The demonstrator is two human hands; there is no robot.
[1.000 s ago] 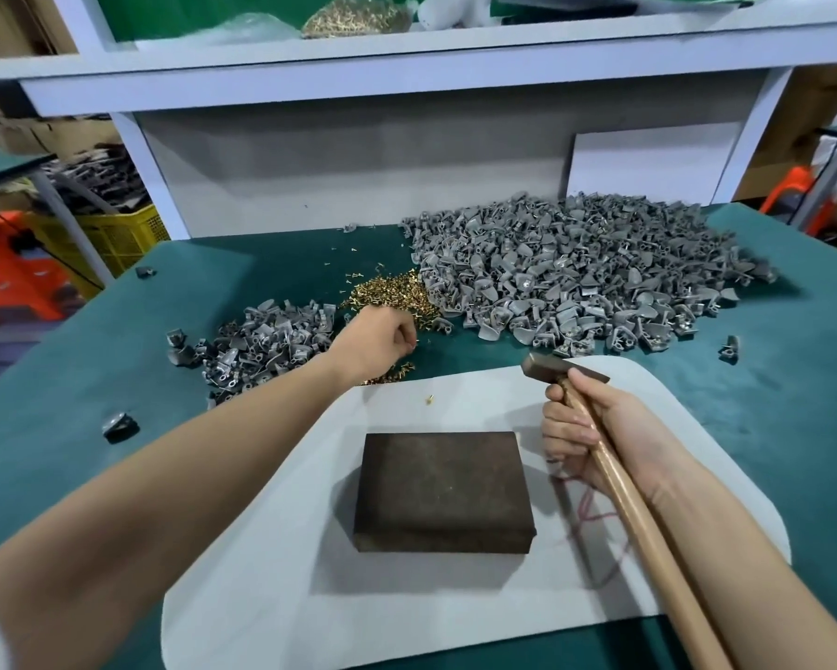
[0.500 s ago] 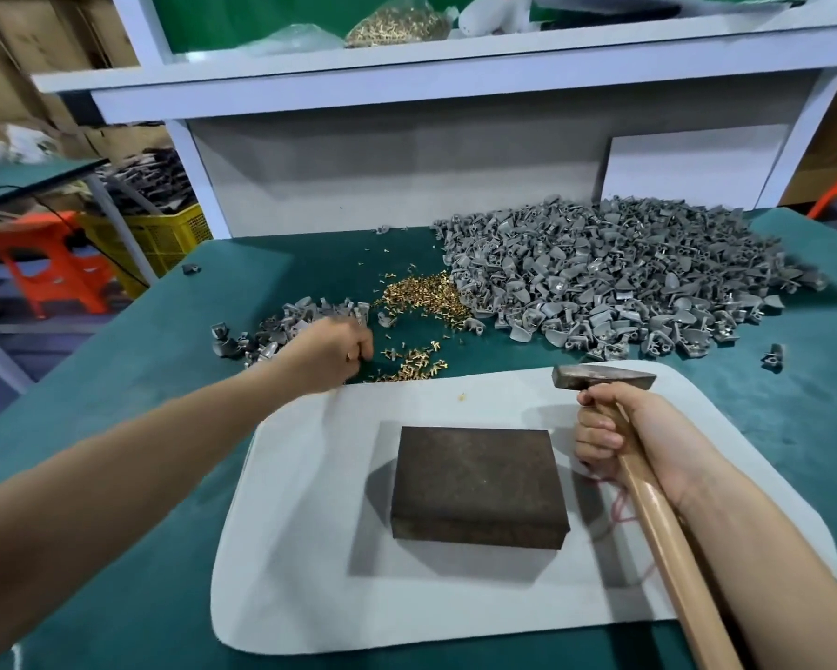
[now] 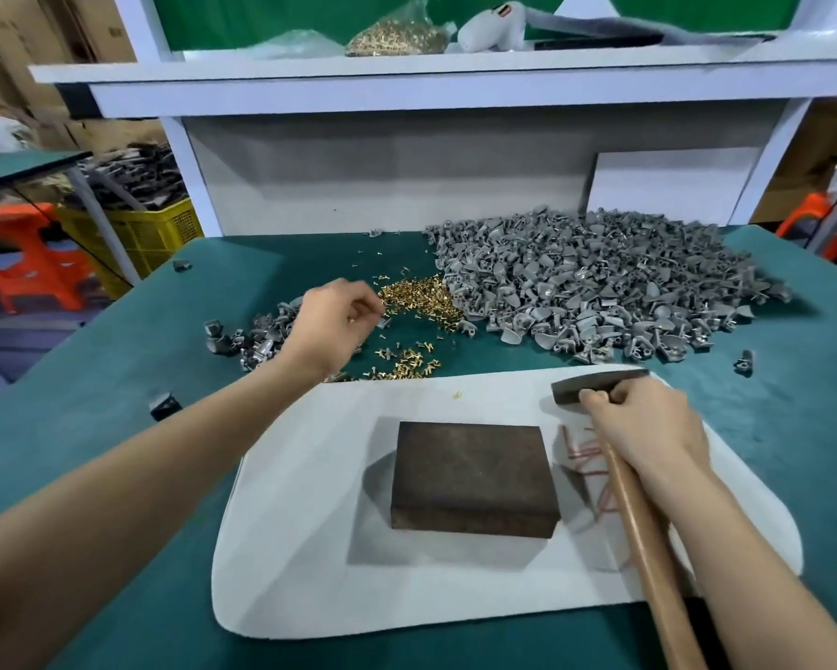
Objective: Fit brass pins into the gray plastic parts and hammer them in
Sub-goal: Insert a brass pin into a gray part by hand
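**One pin at a time**

Lots of gold pins lie in a heap behind the block, a bit to its left. The left hand is over the left edge of that heap, with its fingers curled in as if to pinch. I cannot tell if it has a pin or a part in it.

The right hand is wrapped round the hammer, high up by the head. It sits over the mat, just right of the block and a little behind it.

The gray parts are in a big pile behind the block and to its right. A small heap of them lies behind the block, far to its left, right beside the left hand.

I think this is the picking-up step. To do it well:

- Take just one pin, and pinch it by the fat end so the thin end can go in the hole.
- Take one part too, and set it flat on top of the block, which is bare.
- Keep the pin straight up.
- Keep the fingers low and out of the way, and tap softly first.

The pins are tiny and could roll off.
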